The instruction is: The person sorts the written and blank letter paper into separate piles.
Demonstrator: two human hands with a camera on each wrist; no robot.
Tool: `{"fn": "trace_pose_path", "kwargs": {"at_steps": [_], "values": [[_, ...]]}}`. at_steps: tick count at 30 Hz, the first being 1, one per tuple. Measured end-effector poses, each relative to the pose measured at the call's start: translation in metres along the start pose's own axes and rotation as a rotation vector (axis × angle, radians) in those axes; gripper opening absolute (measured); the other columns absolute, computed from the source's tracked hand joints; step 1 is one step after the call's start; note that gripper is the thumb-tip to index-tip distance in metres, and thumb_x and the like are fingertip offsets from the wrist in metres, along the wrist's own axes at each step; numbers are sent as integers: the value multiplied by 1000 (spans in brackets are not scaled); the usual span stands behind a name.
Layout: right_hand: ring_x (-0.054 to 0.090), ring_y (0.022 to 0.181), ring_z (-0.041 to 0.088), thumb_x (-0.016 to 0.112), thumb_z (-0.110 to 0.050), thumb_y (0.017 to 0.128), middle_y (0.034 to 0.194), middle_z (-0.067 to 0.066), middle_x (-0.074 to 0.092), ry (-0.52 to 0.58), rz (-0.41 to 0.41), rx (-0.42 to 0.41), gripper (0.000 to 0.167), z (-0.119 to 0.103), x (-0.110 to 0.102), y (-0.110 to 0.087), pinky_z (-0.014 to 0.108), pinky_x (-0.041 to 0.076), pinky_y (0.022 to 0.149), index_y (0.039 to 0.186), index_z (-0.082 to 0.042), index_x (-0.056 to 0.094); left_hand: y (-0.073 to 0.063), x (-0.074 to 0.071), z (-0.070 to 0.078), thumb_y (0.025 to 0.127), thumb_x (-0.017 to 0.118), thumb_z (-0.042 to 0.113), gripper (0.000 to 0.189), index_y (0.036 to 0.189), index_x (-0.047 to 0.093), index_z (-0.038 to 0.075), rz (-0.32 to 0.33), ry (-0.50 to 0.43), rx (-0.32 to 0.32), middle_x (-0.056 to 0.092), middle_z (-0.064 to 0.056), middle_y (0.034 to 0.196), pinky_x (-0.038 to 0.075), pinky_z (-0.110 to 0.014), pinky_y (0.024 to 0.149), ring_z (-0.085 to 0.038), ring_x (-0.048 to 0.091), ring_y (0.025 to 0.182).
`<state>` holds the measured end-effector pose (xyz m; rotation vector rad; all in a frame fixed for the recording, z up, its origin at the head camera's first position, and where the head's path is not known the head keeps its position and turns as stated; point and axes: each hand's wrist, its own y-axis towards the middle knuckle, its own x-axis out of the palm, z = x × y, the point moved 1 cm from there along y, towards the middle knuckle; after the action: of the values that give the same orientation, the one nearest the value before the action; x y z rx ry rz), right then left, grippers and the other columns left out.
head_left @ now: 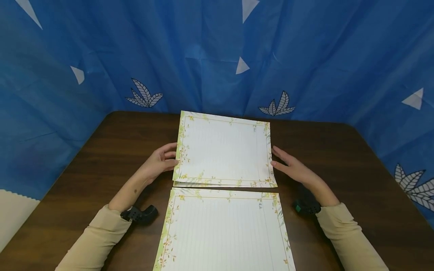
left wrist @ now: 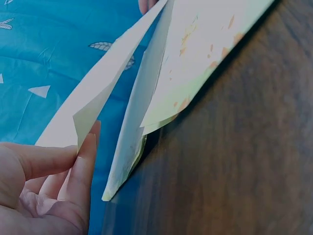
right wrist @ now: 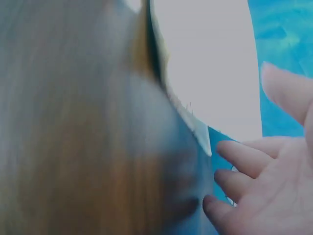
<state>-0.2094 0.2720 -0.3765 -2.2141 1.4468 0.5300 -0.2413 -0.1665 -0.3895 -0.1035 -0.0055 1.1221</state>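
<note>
A lined sheet of paper point(head_left: 223, 148) with a leafy, flowered border is raised over the far part of the table. My left hand point(head_left: 159, 161) pinches its left edge between thumb and fingers; the left wrist view shows the raised sheet point(left wrist: 105, 81) bent at that corner. Beneath it shows the edge of at least one more sheet point(left wrist: 142, 105). At the right edge my right hand point(head_left: 291, 165) is held with thumb and fingers spread apart. In the right wrist view its fingertips are close to the sheet point(right wrist: 210, 63), with no grip visible.
A second lined sheet point(head_left: 223, 229) with the same border lies nearer to me, just below the raised one. Both are over a dark wooden table point(head_left: 339, 158). A blue curtain point(head_left: 217, 56) with white shapes hangs behind the table's far edge.
</note>
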Motion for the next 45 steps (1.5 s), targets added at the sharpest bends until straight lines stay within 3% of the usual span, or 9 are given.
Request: {"fn": "trace_pose_path", "kwargs": {"at_steps": [4,7,12,15,23,32,35,41,45], "values": [[34,130,29,45,-25,101,146,24,26,177,107,-8,64,-7,-4,0,46,28,103,148,2,12,1,0,4,92,54,-6,61,146,26,1,-12,-26,21,52,-20,122,49,-33,83,-17,61,95],[59,105,16,48,-24,100,131,17,50,290,231,4,58,-12,-7,-1,31,46,89,146,3,24,0,1,8,91,53,-7,61,145,26,1,-14,-44,32,54,-18,120,49,-33,83,-18,62,94],[62,73,8,58,-23,95,87,-9,65,333,376,40,47,-18,-8,-5,25,53,66,128,9,48,-3,4,12,91,53,-6,60,145,27,0,-33,-53,43,58,-11,114,50,-32,81,-17,62,93],[61,67,9,60,-19,93,79,-10,65,321,400,38,36,-19,-6,-6,25,53,62,113,11,54,-5,5,14,91,54,-5,61,144,25,-2,-55,-52,46,59,-10,111,50,-32,81,-17,62,93],[60,66,10,61,-17,93,79,-5,66,307,388,42,32,-27,-5,-12,25,53,62,108,11,54,-9,2,20,97,51,4,49,141,32,-4,-11,-25,17,60,-4,106,51,-31,77,-15,61,91],[58,64,12,61,-17,93,76,-2,63,318,283,61,23,-37,-1,-39,26,53,62,101,4,58,-30,1,39,94,58,11,32,113,52,-14,57,109,-31,65,-10,93,53,-30,72,-15,63,79],[57,64,14,60,-17,93,76,0,62,325,247,76,21,-36,5,-52,27,53,62,100,3,59,-39,1,43,92,60,9,30,109,54,-15,15,122,-47,66,-11,90,53,-31,71,-15,63,76],[59,66,18,57,-12,95,77,5,63,301,161,64,22,-30,16,-77,32,54,63,101,9,56,-58,4,41,92,61,8,21,97,55,-12,-169,138,-65,66,-15,87,53,-37,73,-19,64,78],[60,67,19,55,-13,96,77,7,62,239,133,54,24,-29,22,-90,35,54,60,101,10,55,-69,8,35,92,61,9,26,103,54,-13,-286,137,-85,65,-19,91,53,-38,74,-23,65,83]]}}
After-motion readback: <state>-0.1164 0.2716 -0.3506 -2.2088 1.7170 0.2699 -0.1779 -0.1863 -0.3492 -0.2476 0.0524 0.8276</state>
